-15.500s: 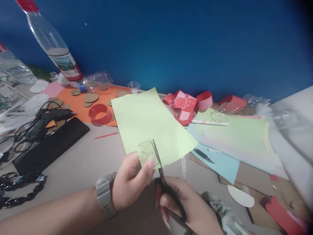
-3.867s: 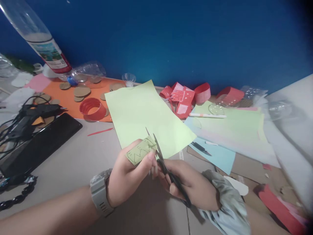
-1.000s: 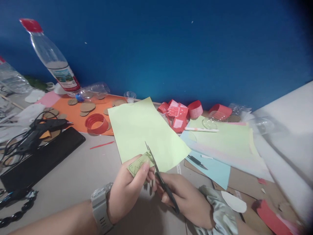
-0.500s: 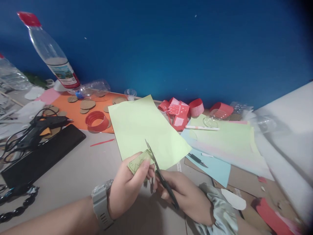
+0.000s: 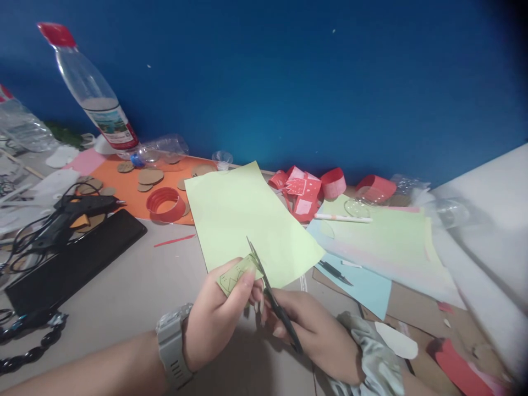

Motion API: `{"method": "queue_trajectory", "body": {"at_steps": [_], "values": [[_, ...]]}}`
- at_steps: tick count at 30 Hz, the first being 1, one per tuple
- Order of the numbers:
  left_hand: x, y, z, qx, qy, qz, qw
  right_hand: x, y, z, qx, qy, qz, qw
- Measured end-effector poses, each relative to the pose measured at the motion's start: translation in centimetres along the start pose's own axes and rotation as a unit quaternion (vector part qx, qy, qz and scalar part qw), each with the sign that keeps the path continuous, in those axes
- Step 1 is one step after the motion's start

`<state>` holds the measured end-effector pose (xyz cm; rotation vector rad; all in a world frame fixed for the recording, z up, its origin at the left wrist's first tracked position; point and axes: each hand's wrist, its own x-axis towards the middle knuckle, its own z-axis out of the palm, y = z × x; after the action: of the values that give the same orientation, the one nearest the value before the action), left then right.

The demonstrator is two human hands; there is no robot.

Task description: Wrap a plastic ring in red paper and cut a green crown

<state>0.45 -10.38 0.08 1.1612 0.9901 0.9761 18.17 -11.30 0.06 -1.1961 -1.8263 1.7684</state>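
Between thumb and fingers, my left hand [image 5: 225,308] pinches a small piece of green paper [image 5: 231,279] with dark drawn lines on it. My right hand [image 5: 311,327] is closed round the black handles of a pair of scissors [image 5: 273,300]. The scissor blades point up and away from me and lie at the right edge of the small piece, close to my left fingertips. Whether they bite into the paper I cannot tell. Beyond both hands a large light green sheet [image 5: 247,214] lies on the table.
A glue gun [image 5: 78,212] and a black case [image 5: 78,258] lie left, near a red ring [image 5: 165,204] and an upright bottle [image 5: 97,104]. Rightward are red paper pieces [image 5: 305,190], a marker [image 5: 342,218] and a craft knife [image 5: 335,271] on blue paper [image 5: 371,291]. A blue wall [image 5: 264,82] stands behind.
The whole view has shifted slightly, so everything sits a little further right. Both hands keep nearly the same pose, with the scissors still at the paper's edge.
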Motion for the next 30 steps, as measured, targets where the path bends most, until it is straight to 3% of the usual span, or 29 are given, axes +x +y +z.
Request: {"method": "queue_trajectory", "body": {"at_steps": [9, 30], "values": [[-0.05, -0.18, -0.10, -0.019, 0.000, 0.016, 1.000, 0.03, -0.14, 0.09, 0.004, 0.004, -0.003, 1.000], [-0.06, -0.41, 0.29, -0.074, 0.021, -0.016, 0.997, 0.06, -0.53, 0.07, -0.005, -0.003, 0.008, 1.000]]}}
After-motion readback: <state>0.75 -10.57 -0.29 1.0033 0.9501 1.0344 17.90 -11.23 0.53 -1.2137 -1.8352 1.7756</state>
